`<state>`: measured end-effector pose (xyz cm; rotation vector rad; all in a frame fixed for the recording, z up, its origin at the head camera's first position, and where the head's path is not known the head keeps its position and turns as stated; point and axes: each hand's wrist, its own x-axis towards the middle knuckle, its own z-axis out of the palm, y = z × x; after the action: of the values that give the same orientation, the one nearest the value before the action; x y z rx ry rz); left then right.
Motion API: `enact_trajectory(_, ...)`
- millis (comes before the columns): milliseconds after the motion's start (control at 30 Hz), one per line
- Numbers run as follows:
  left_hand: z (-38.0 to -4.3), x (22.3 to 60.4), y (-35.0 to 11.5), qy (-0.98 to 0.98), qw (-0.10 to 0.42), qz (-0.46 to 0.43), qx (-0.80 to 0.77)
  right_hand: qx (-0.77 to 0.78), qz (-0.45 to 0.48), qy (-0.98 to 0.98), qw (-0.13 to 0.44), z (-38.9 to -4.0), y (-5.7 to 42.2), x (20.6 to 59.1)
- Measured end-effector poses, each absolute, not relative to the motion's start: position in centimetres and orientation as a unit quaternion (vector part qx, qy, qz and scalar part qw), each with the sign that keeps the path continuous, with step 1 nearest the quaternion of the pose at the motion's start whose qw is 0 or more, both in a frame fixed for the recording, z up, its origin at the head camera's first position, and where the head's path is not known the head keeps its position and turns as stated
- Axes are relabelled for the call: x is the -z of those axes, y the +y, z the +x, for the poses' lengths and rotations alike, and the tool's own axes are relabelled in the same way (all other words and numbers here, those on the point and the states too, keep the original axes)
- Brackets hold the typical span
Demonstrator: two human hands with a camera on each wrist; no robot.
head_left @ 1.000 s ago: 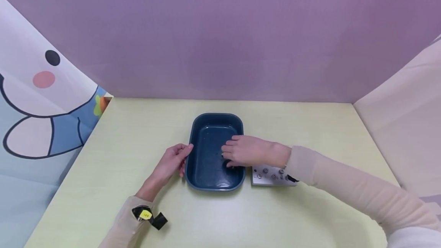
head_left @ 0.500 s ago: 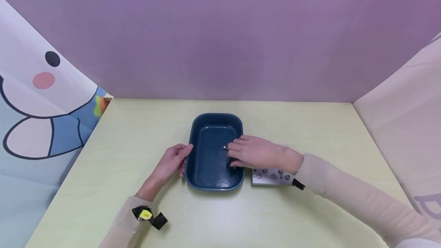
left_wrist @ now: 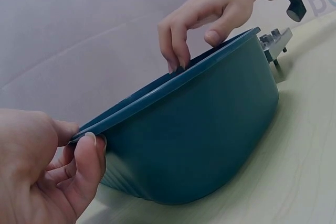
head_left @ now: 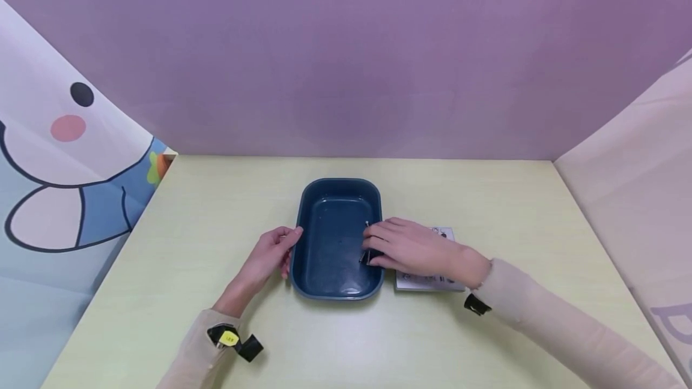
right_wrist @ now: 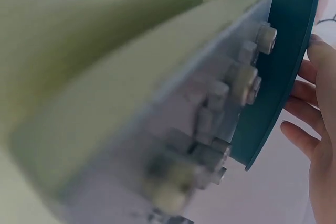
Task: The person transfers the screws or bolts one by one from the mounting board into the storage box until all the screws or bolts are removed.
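A dark blue plastic tray (head_left: 332, 257) with rounded corners lies on the table. My left hand (head_left: 268, 255) pinches its left rim, thumb above and fingers curled below, as the left wrist view (left_wrist: 86, 140) also shows. Over the opposite rim, my right hand (head_left: 413, 248) reaches in with bent fingers. Thin small metal pieces (head_left: 365, 257) with shiny ends stick out at its fingertips; their exact kind is too small to tell. Partly under the right forearm, just right of the tray, is a silver-grey block (head_left: 427, 284) bearing several metal bolts and nuts (right_wrist: 247, 82).
The pale yellow table (head_left: 335, 347) reaches back to a purple cloth wall (head_left: 346, 65). Printed cloth (head_left: 65, 197) hangs at the left and pale cloth (head_left: 638, 185) at the right. Each wrist wears a black strap (head_left: 250, 348).
My right hand has drawn right, from the tray's middle toward its right rim, and the small metal pieces have moved along with it. The left hand and the tray have stayed put.
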<state>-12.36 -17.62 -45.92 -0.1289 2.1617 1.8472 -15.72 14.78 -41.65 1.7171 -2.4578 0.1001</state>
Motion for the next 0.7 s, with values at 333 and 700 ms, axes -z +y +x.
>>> enact_trajectory(333, -12.4, 46.1, -17.7, 0.751, 0.149, -0.048, -0.642, -0.087, 0.538, -0.836, 0.063, -14.6, 16.2, 42.4)
enact_trajectory(700, -12.4, 46.1, -17.7, 0.748, 0.149, -0.049, -0.645, -0.126, 0.519, -0.841, 0.087, -14.0, 17.1, 43.1)
